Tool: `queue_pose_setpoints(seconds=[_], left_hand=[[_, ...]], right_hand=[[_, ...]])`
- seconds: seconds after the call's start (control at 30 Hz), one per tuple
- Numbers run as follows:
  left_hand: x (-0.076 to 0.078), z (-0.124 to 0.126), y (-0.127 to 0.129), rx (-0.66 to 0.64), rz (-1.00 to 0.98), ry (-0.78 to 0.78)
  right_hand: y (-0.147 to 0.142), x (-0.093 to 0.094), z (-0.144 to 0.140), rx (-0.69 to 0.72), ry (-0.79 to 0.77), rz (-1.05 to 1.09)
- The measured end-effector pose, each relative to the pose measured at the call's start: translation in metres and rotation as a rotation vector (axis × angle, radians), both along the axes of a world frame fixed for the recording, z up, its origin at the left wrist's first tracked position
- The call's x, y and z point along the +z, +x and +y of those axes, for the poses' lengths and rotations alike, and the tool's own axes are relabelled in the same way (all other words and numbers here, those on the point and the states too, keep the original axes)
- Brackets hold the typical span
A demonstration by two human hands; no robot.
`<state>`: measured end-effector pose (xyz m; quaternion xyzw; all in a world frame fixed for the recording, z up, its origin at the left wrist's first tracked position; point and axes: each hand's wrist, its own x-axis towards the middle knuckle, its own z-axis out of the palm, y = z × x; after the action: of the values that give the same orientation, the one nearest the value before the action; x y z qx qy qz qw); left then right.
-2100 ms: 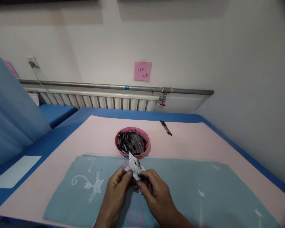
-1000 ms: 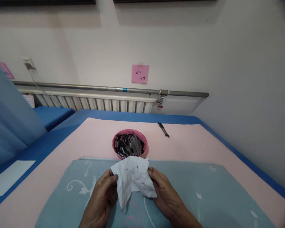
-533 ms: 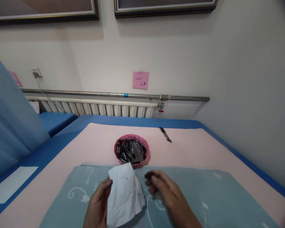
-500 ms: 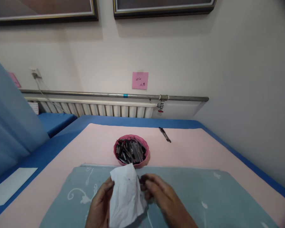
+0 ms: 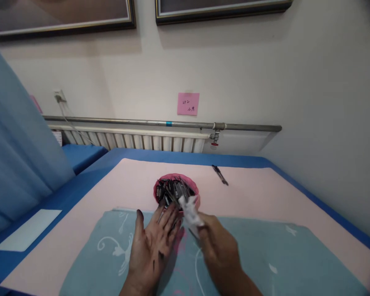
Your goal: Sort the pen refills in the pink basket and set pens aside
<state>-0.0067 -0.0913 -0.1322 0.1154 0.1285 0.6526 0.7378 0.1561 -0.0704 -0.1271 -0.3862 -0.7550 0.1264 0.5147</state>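
pale wall, brighter mid, greyer to the right. left frame and right frame both cut off at top. pink note below right frame. grey pipe, blue band, above white radiator; red-handled valve at right. plugged outlet, far left, near blue curtain. blue table in front.

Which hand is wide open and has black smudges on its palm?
The left hand: its smudged palm faces the camera, open and holding nothing. The right hand is curled around the crumpled white tissue.
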Motion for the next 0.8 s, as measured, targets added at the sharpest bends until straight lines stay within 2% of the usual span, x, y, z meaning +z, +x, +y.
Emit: queue_pose_setpoints(seconds=[0.07,0.1,0.17,0.23,0.4,0.5,0.6,0.7,0.77,0.8], left_hand=[[-0.008,0.010,0.002,-0.021,-0.019,0.034],[-0.013,0.016,0.001,-0.009,-0.034,0.059],[-0.021,0.027,-0.005,-0.053,-0.057,0.109],[-0.029,0.036,-0.011,-0.063,-0.088,0.125],[-0.046,0.045,-0.015,-0.022,-0.150,0.118],[-0.052,0.046,-0.012,0.040,-0.158,0.109],[-0.049,0.046,-0.011,0.063,-0.149,0.133],[-0.040,0.044,-0.011,0.076,-0.144,0.198],[-0.036,0.044,-0.010,0.134,-0.138,0.247],[-0.036,0.044,-0.009,0.167,-0.131,0.267]], right_hand=[[-0.020,-0.012,-0.004,0.214,0.320,-0.098],[-0.029,-0.020,-0.006,0.280,0.399,-0.131],[-0.045,-0.034,-0.011,0.265,0.345,-0.176],[-0.051,-0.042,-0.014,0.277,0.358,-0.183],[-0.045,-0.044,-0.011,0.346,0.413,-0.287],[-0.040,-0.038,-0.007,0.402,0.329,-0.319],[-0.039,-0.034,-0.005,0.433,0.175,-0.276],[-0.042,-0.043,-0.004,0.334,0.075,-0.183],[-0.047,-0.058,-0.003,0.214,0.051,-0.094],[-0.051,-0.066,-0.003,0.169,-0.029,-0.067]])
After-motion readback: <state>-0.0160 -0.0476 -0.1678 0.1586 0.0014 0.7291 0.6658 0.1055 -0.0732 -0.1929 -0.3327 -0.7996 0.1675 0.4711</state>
